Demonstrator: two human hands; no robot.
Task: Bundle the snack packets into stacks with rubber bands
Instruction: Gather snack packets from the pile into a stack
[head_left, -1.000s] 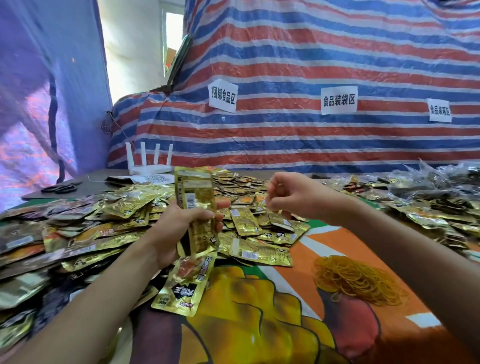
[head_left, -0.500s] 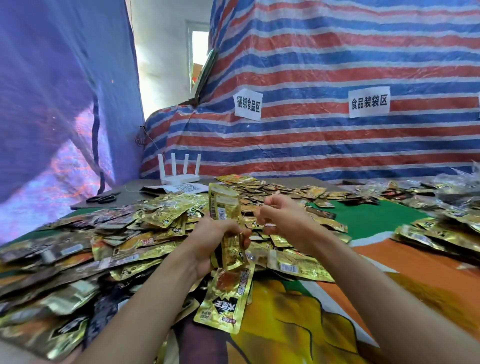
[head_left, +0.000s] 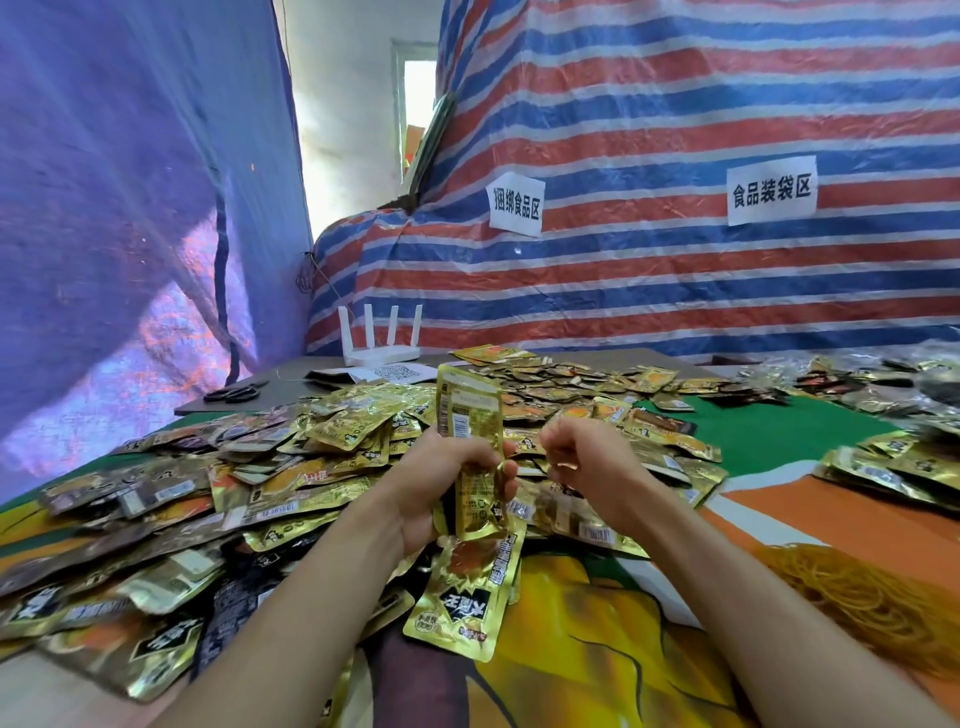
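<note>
Left hand (head_left: 436, 483) grips stack of gold packets (head_left: 470, 410), held upright just above a loose packet (head_left: 462, 597). Right hand (head_left: 587, 462) just right of the stack, fingers curled; cannot tell whether they pinch anything. Rubber band pile (head_left: 878, 608) lies well right of the stack.

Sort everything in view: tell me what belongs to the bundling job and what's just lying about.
Job: packet stack gripped upright in the left hand; right hand, fingers curled; loose snack packets; rubber band pile.
Lying about: white router; black scissors; QR-code sheet; wall signs.
</note>
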